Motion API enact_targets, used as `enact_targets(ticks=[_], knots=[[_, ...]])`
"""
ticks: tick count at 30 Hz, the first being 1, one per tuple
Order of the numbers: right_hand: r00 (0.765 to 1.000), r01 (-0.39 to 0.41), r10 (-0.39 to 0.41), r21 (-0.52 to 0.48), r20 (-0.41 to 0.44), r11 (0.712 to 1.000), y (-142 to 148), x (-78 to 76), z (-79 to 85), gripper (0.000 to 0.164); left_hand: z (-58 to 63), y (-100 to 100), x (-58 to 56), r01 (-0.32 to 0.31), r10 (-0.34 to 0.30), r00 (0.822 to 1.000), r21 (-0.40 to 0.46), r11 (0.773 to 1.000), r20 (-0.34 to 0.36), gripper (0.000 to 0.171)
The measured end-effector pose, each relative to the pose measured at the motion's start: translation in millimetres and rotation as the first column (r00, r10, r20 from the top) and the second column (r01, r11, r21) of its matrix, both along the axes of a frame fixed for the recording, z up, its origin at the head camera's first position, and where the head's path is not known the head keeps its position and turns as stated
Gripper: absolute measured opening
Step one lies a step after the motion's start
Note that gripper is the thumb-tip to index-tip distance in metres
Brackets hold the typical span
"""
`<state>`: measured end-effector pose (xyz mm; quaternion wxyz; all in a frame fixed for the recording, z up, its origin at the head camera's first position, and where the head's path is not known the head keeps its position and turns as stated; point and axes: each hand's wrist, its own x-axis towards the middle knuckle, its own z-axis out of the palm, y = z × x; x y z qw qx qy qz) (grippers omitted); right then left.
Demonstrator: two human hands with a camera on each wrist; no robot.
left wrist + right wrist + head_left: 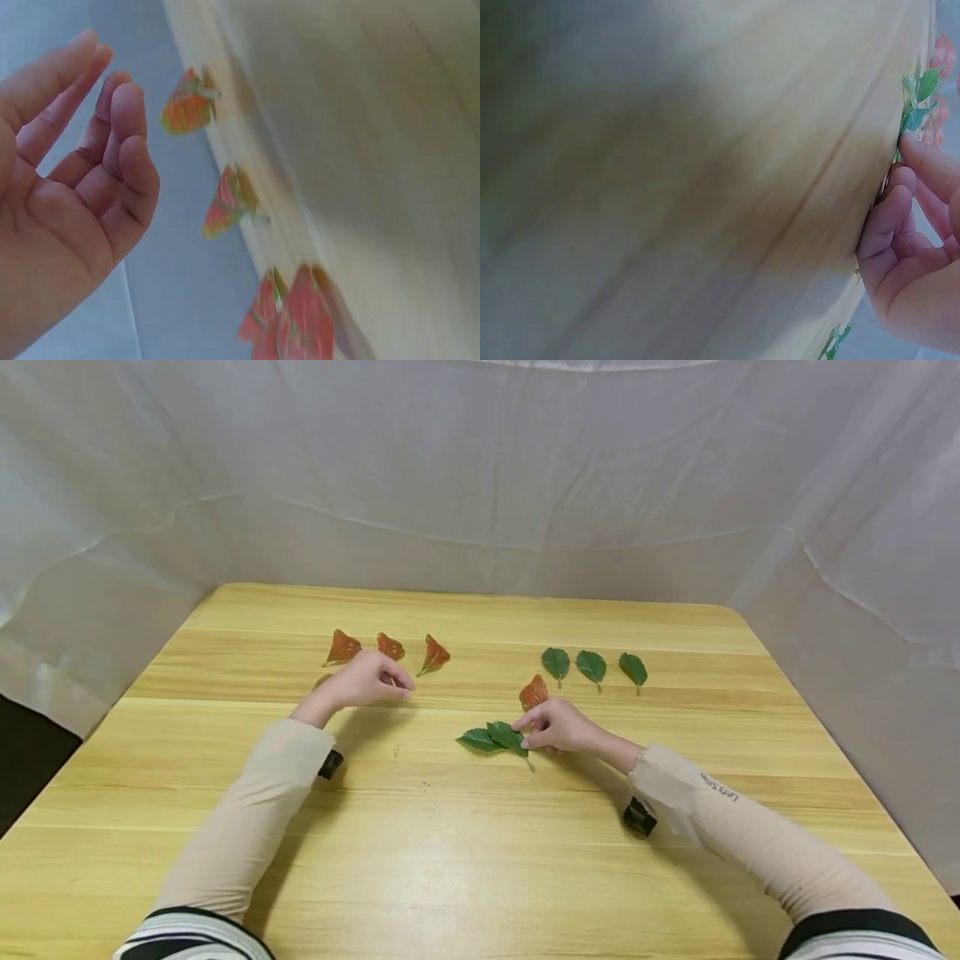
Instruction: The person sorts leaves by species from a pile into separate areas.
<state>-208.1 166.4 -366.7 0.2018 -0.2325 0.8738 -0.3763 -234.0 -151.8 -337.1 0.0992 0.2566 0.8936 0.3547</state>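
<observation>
My right hand (562,727) pinches the edge of a green leaf (506,735) between thumb and fingertips. That leaf overlaps another green leaf (477,740) on its left, at mid-table. Just beyond the right fingers lies a red leaf (533,692), its lower part hidden by the hand. My left hand (367,679) hovers over the table with loosely bent fingers and nothing between them. Near it are red leaves: one at the left (344,645), a partly covered one (390,646) and a folded-looking one (436,652). Another leaf (322,681) peeks out beside the left wrist.
At the back right, three green leaves stand in a row: the left one (556,663), the middle one (591,667) and the right one (633,669). The wooden table (450,860) ends at a pale curtain (480,485), which hangs behind and at both sides.
</observation>
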Motion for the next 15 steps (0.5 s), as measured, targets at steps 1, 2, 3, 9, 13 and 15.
enact_targets(ticks=[1, 2, 3, 9, 13, 15], knots=[[1.000, 0.003, -0.003, 0.000, 0.002, 1.000, 0, -0.2, -0.4, 0.024, -1.2, 4, -0.5, 0.017, -0.017, 1.000, -0.005, 1.000, 0.002, 0.014], [1.000, 0.004, -0.004, 0.000, 0.002, 1.000, 0, -0.4, -1.1, 0.024, -2.1, 8, -1.1, 0.031, -0.031, 1.000, -0.010, 0.999, 0.006, 0.013], [1.000, 0.005, -0.005, 0.001, 0.002, 1.000, 0, -0.7, -1.7, 0.024, -3.2, 12, -1.7, 0.050, -0.050, 0.999, -0.018, 0.999, -0.002, 0.013], [1.000, 0.010, -0.010, 0.006, 0.004, 1.000, 2, -0.8, -3.1, 0.024, -11.2, 36, -3.9, 0.149, -0.149, 0.989, -0.024, 0.988, -0.007, 0.010], [1.000, 0.003, -0.003, -0.002, -0.005, 1.000, 3, -0.1, -2.3, 0.024, -13.3, 53, -3.1, 0.229, -0.228, 0.973, -0.039, 0.973, 0.014, 0.010], [1.000, 0.000, 0.000, -0.004, -0.009, 1.000, 3, -0.2, -2.3, 0.024, -13.4, 61, -2.0, 0.265, -0.264, 0.964, -0.046, 0.963, 0.033, 0.011]])
